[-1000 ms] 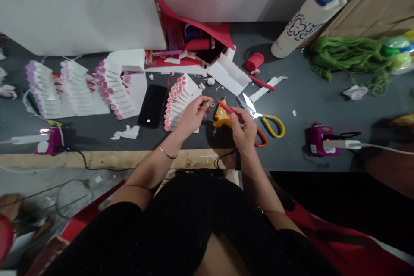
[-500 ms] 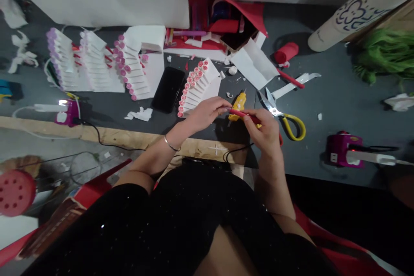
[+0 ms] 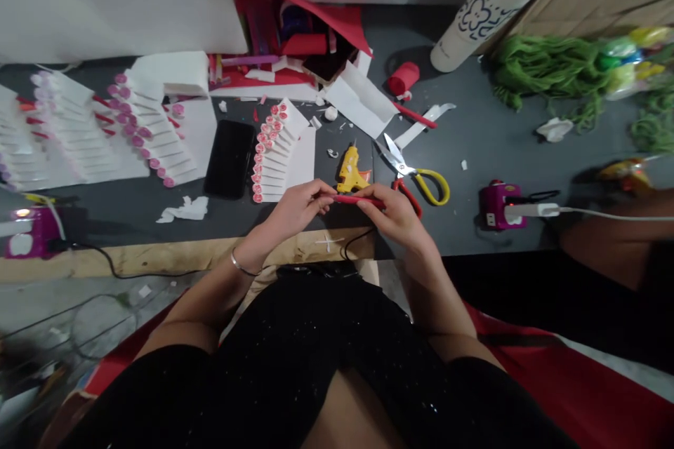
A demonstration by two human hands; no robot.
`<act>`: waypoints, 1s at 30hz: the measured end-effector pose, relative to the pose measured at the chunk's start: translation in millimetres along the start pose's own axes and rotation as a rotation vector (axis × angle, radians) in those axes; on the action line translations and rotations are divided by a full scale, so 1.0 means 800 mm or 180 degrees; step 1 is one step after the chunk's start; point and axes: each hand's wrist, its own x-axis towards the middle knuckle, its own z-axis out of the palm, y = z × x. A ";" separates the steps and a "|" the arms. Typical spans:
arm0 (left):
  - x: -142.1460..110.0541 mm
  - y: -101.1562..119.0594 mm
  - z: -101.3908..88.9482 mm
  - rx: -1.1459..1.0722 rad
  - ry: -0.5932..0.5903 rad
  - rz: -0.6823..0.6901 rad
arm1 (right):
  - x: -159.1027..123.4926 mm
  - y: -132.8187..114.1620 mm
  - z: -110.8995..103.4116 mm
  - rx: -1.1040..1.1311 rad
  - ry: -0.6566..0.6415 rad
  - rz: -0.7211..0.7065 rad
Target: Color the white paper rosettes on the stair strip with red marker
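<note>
My right hand (image 3: 394, 216) holds a thin red stick (image 3: 359, 201) between thumb and fingers. The stick's left end meets the fingertips of my left hand (image 3: 300, 209), which pinch it. Just beyond the hands, a yellow hot glue gun (image 3: 350, 171) lies on the dark tabletop (image 3: 463, 126), not touched by either hand. Close to my left hand lies a row of white paper strips tipped with pink-red flowers (image 3: 276, 154). A pair of yellow-handled scissors (image 3: 415, 179) lies to the right of my right hand.
A black smartphone (image 3: 230, 158) lies left of the strips, with more pink-tipped strips (image 3: 142, 133) beyond it. Red-handled pliers (image 3: 406, 195), a red roll (image 3: 404, 78), green yarn (image 3: 547, 66), and magenta power sockets (image 3: 498, 205) lie around. A wooden rail (image 3: 158, 257) edges the table.
My hands have come closer together around the red stick, which now lies nearly level rather than slanted. The view has shifted, and the glue gun now sits clear above my hands.
</note>
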 end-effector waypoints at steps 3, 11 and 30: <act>0.003 -0.010 -0.004 0.0077 0.0563 0.0090 | 0.012 0.006 -0.002 0.0005 0.0195 0.0033; -0.003 -0.036 0.008 0.2039 0.0290 0.0629 | 0.084 0.037 0.016 -0.1121 0.0704 -0.0256; 0.002 -0.048 0.002 0.2417 0.0552 0.1073 | 0.227 0.109 -0.051 -0.2007 0.1802 0.0238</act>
